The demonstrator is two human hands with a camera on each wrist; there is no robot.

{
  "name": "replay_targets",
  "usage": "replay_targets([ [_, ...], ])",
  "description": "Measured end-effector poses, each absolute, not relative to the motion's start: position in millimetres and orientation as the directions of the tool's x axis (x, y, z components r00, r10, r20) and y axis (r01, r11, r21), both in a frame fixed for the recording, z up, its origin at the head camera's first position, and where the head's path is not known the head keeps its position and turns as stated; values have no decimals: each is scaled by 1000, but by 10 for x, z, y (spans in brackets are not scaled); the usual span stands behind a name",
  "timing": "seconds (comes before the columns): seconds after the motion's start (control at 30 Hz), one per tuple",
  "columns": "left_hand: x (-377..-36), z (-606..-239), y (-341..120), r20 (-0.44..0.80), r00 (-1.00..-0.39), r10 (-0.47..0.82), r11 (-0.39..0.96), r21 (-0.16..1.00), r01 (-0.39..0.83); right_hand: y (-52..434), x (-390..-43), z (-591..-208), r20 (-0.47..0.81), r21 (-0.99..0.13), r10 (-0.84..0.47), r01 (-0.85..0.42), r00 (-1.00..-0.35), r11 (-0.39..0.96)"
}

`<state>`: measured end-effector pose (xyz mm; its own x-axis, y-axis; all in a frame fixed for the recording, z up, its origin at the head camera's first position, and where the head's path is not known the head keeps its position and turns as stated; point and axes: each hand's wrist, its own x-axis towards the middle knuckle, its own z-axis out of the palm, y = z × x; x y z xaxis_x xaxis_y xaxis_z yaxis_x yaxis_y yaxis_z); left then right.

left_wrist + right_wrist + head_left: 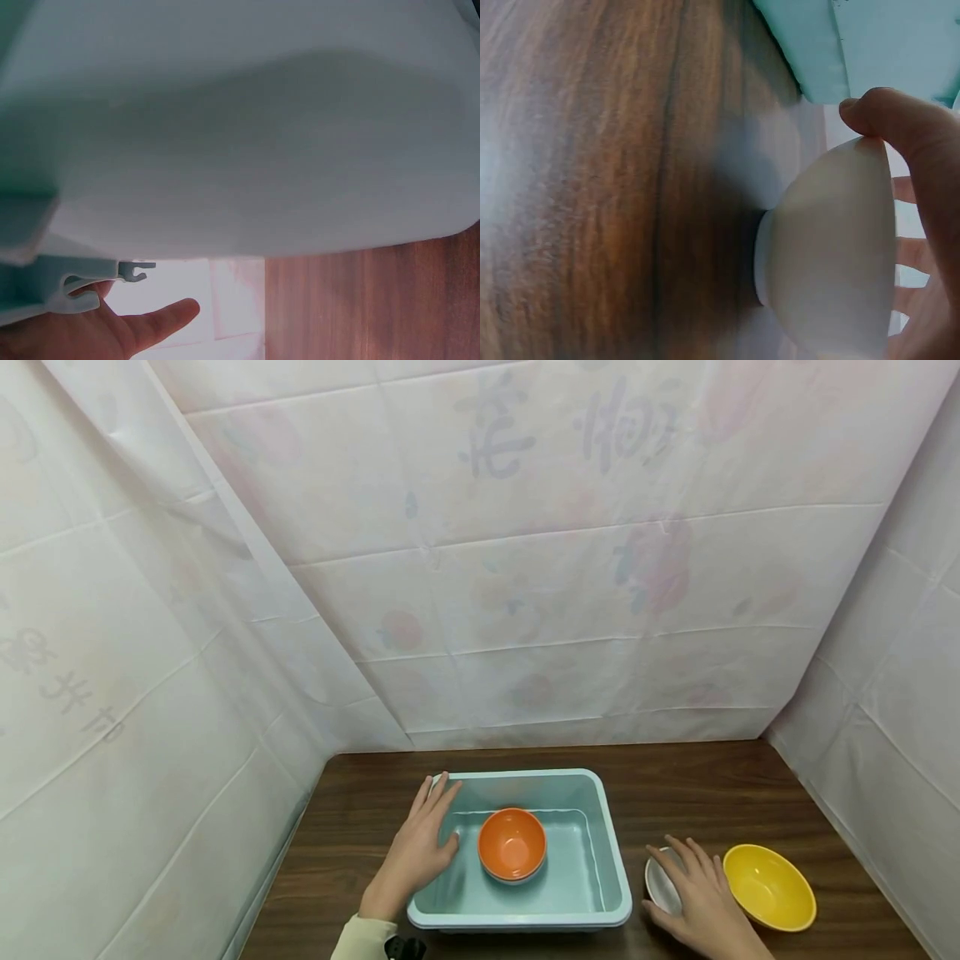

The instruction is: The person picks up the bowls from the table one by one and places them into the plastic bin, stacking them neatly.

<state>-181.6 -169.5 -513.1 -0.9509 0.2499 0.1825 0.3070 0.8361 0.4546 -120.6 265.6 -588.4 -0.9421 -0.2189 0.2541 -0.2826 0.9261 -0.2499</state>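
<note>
A pale teal basin (525,923) stands on the wooden table, with an orange bowl (512,843) nested on a paler bowl (513,882) inside it. My left hand (422,852) lies along the basin's left side, fingers stretched out and spread near its far left corner. In the left wrist view, the basin's pale wall (247,187) fills most of the picture. My right hand (701,902) spreads over a small white bowl (660,887) right of the basin. At its rim in the right wrist view is my thumb (889,112); the other fingers show behind the rim.
A yellow bowl (772,889) sits just right of my right hand. The dark wood table (645,768) ends against hanging white printed sheets (555,610) at the back, with more sheets at both sides. A dark band is on my left wrist.
</note>
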Motion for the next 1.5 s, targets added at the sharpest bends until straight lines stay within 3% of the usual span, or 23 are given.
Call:
replay_targets([
  [0.6,-1799,-5121,-1692,207,-948,240,832,460,311,2564,-1166,-5706,-23,-261,-231,-218,-973,941],
  [1.5,-1793,-5124,-1693,202,-948,247,828,465,315,2545,-1219,-5601,-79,-282,-195,-165,-978,945],
])
